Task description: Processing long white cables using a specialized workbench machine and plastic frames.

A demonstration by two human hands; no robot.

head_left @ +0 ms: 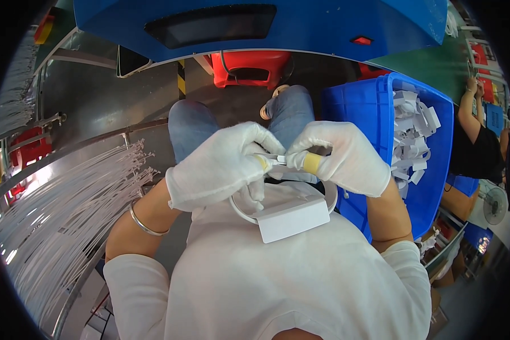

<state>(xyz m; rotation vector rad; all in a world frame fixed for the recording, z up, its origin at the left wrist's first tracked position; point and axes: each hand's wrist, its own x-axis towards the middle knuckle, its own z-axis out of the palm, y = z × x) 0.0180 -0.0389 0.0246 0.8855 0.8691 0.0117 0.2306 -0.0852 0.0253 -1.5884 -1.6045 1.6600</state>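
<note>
Both my hands wear white gloves and meet in front of my chest, with yellow bands at the fingers. My left hand (pixel 224 161) is closed in a pinch on one end of a white cable (pixel 242 211). My right hand (pixel 343 156) pinches from the other side, its thumb and finger almost touching the left fingertips. Between them shows a small shiny metal piece (pixel 279 160), apparently the cable's connector; its exact kind is too small to tell. Below, the cable loops down on both sides of a folded white paper card (pixel 293 220), which hangs tilted against my shirt.
A blue bin (pixel 384 113) with several white cards and cables stands at my right. Many white cables (pixel 79 221) hang over a metal rail (pixel 90 145) at my left. Ahead are a blue machine (pixel 317 28) and a red stool (pixel 252 65). Another person (pixel 479 130) sits far right.
</note>
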